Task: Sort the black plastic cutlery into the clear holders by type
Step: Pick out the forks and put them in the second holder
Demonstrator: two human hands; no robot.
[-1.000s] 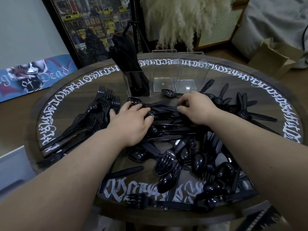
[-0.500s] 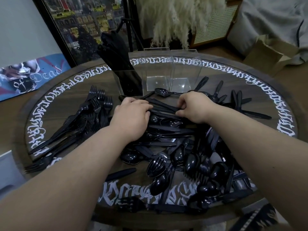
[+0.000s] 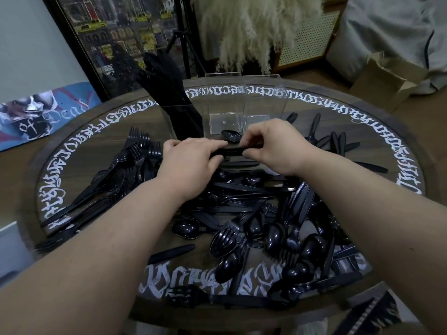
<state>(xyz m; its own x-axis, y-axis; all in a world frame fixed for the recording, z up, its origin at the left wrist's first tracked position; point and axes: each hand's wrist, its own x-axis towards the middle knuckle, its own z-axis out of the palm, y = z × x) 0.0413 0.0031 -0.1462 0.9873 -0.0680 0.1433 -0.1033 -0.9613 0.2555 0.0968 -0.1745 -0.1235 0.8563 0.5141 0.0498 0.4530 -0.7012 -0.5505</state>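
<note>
Fingers of two hands pinch stacked knives (three holders behind).

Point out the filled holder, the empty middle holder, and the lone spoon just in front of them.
filled holder (image 3: 183, 122), head view, clear front wall.
empty middle holder (image 3: 223, 110), head view, front wall.
lone spoon (image 3: 231, 135), head view, its bowl.

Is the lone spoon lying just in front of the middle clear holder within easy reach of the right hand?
Probably yes: the spoon lies uncovered just beyond the right hand, but that hand already pinches a bundle of knives.
</note>
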